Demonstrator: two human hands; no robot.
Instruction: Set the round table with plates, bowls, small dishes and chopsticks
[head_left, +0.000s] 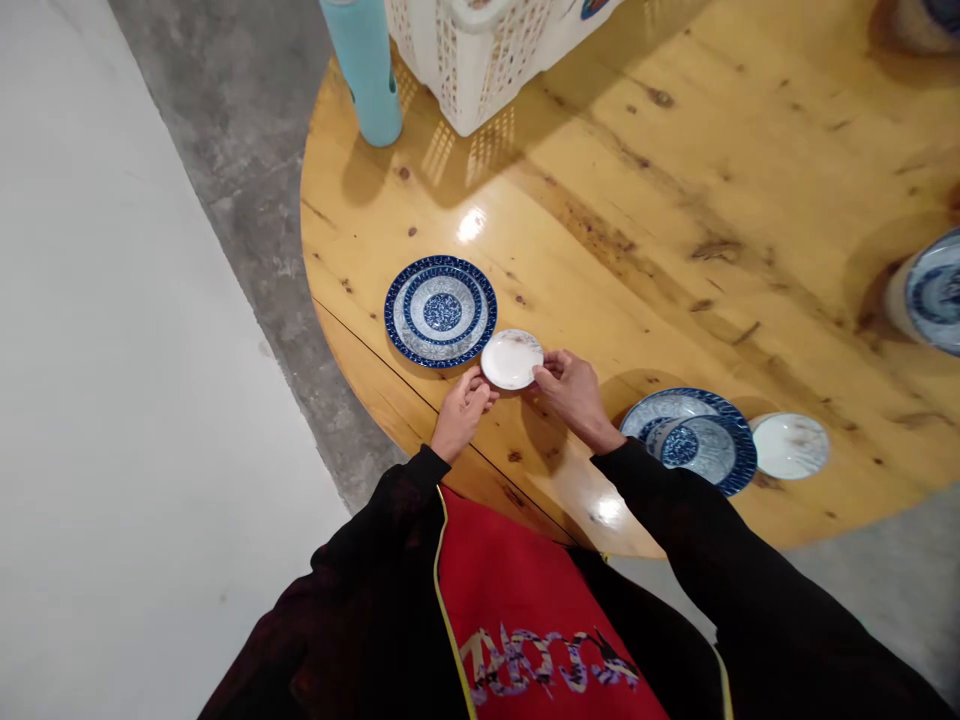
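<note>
A small white saucer [512, 360] with a faint pattern at its rim is held between my two hands. My left hand [463, 410] pinches its lower left edge. On the right side, my right hand [571, 392] grips the rim between thumb and fingers. Just beyond the saucer lies a blue-and-white patterned plate [397, 340], with a smaller patterned dish [442, 312] on it. The saucer comes close to the plate's lower right rim; whether they touch, I cannot tell.
Near my right forearm sit another blue-and-white plate [744, 455] with a bowl [709, 452] on it and a white dish [791, 445]. A white basket [480, 80] and a blue bottle [369, 75] stand farther back. Patterned stacked dishes [934, 295] are at the right edge of the round wooden table [600, 250].
</note>
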